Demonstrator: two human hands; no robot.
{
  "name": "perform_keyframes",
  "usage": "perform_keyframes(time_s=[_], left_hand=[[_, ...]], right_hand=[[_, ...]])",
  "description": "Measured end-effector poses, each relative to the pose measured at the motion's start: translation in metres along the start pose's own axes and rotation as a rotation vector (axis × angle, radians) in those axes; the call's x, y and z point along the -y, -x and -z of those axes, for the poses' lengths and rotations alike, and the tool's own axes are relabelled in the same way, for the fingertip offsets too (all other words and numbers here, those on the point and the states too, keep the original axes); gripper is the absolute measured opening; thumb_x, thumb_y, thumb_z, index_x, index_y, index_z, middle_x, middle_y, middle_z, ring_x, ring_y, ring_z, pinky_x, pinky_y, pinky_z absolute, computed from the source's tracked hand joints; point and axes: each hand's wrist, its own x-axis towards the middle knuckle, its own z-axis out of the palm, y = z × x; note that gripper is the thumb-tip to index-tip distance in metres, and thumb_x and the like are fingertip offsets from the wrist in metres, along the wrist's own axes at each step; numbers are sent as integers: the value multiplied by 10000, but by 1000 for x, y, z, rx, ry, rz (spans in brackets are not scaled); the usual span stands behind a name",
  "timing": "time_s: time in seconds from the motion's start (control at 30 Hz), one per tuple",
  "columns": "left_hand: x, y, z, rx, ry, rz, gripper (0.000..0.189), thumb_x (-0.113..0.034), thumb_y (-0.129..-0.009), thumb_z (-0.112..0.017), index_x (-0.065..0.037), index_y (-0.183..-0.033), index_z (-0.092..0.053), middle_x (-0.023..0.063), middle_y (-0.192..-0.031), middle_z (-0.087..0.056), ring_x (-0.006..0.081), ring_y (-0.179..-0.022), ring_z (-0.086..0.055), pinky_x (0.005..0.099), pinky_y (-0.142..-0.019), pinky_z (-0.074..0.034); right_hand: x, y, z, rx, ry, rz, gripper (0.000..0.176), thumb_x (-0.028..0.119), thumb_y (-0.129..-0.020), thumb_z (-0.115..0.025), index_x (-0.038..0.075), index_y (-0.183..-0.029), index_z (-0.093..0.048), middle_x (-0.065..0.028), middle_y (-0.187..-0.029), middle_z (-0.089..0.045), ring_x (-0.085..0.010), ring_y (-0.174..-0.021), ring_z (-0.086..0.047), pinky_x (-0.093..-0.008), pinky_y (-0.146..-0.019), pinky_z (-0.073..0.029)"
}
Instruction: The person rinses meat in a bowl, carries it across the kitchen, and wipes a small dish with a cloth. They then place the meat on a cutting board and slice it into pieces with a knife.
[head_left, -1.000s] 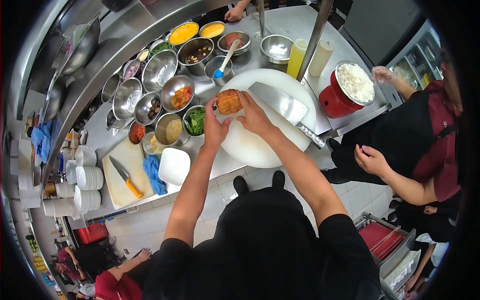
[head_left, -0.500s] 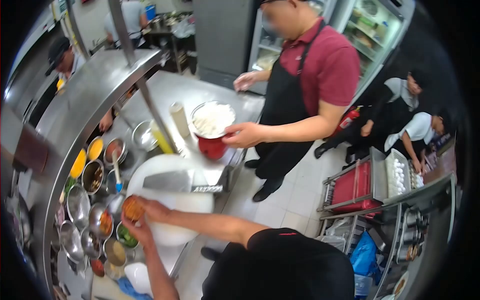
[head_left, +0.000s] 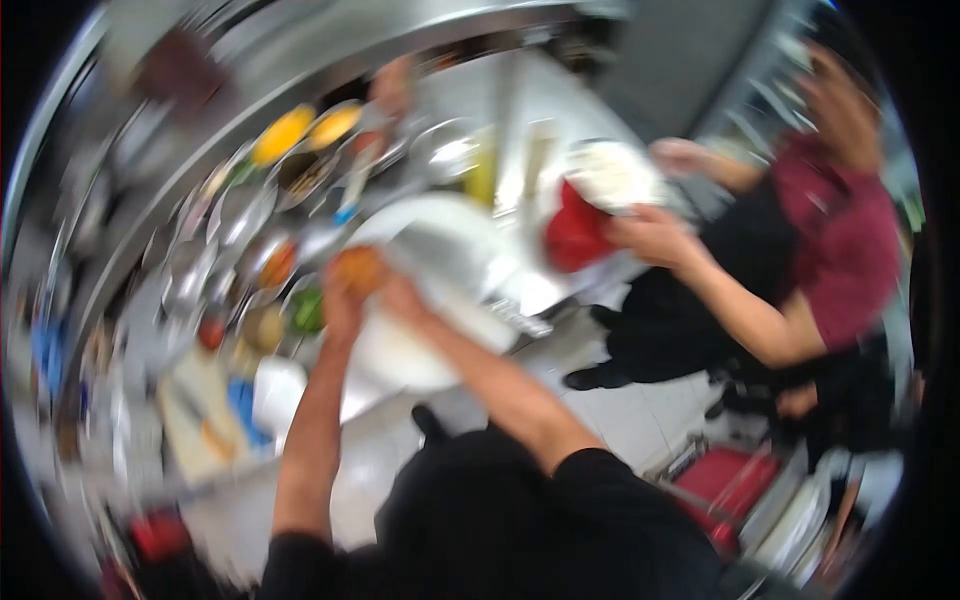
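Together, my left hand (head_left: 344,306) and my right hand (head_left: 402,296) hold a round, orange-brown piece of food (head_left: 360,267); blur hides its exact kind. It is raised over the near-left edge of a round white cutting board (head_left: 430,350). On that board lies a wide cleaver-like blade (head_left: 462,252), smeared by motion. Close to my left hand are metal bowls, one with green pieces (head_left: 307,311) and one with orange-red pieces (head_left: 277,264). A brush-like tool with a blue end (head_left: 346,214) leans from another bowl.
Across the counter, a co-worker in a red shirt and black apron (head_left: 740,265) holds a bowl of white food (head_left: 610,173) near a red container (head_left: 575,232). Yellow-filled bowls (head_left: 284,134) stand at the back. A pale board (head_left: 200,420) and blue cloth (head_left: 243,405) lie left.
My view has swung left, shifting the counter and co-worker rightward and blurring the picture. Both hands still hold the orange-brown food. The co-worker still has the bowl of white food.
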Motion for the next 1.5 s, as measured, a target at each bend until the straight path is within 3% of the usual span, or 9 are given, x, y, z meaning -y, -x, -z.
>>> perform_keyframes(time_s=[0.07,0.13,0.53,0.8,1.03,1.13,1.27,1.33,1.5], left_hand=[[1,7,10,-116,75,-2,464,-271,-1011,-493,-97,-1422,-366,102,-1352,-503,236,-1238,-520,404,-1010,-471],[-34,35,1,-141,-898,-206,824,168,-771,-632,-128,-1457,-284,169,-1331,-538,275,-1106,-624,357,-853,-560],[-136,212,107,-738,-943,321,868,-16,-668,-841,-84,-1378,-346,221,-1022,-701,331,-933,-707,380,-811,-552],[-90,227,196,-843,-548,617,804,-105,-620,-890,51,-1252,-418,188,-992,-687,286,-885,-700,381,-801,-567],[-86,223,214,-572,-1118,795,743,-365,-555,-915,79,-1035,-562,265,-901,-684,325,-746,-708,370,-679,-568],[-100,214,212,-401,-1226,899,839,-452,-565,-887,67,-1136,-557,207,-1082,-671,358,-1007,-665,388,-871,-550],[-71,229,242,-242,-1346,604,696,-469,-600,-867,-40,-1105,-654,175,-1061,-694,362,-1001,-653,425,-822,-520],[-26,251,278,-482,-911,597,721,-478,-671,-860,22,-1135,-628,182,-1074,-701,310,-1000,-671,388,-829,-533],[-44,235,270,-492,-977,733,614,-369,-843,-738,70,-1223,-538,88,-676,-639,128,-493,-567,281,-404,-422]], right_hand=[[41,2,24,85,265,2,500,-25,-842,-474,12,-1340,-492,-263,-1047,-664,-428,-982,-644,-469,-833,-524],[83,13,31,9,142,134,652,-69,-820,-514,36,-1446,-369,-279,-1064,-648,-427,-971,-649,-459,-810,-535],[171,53,-158,695,278,102,649,50,-747,-691,30,-1355,-464,-268,-1059,-662,-423,-993,-645,-459,-829,-527],[158,8,-262,1306,922,82,289,86,-578,-785,-27,-834,-711,-205,-847,-709,-337,-778,-699,-409,-682,-558],[152,11,-273,1266,1031,39,335,68,-563,-802,-41,-869,-719,-226,-900,-708,-343,-821,-702,-409,-707,-564],[139,11,-268,1205,952,78,342,188,-612,-814,-8,-878,-725,-217,-890,-707,-350,-817,-694,-426,-715,-554],[113,26,-278,1251,663,701,405,403,-634,-811,159,-938,-702,-114,-877,-721,-307,-794,-684,-418,-701,-541],[133,40,-269,1081,587,376,378,323,-686,-765,238,-1048,-700,-82,-942,-723,-282,-820,-686,-418,-708,-547],[107,51,-290,831,612,211,180,275,-627,-733,108,-694,-728,-107,-735,-705,-281,-712,-682,-434,-613,-556]])
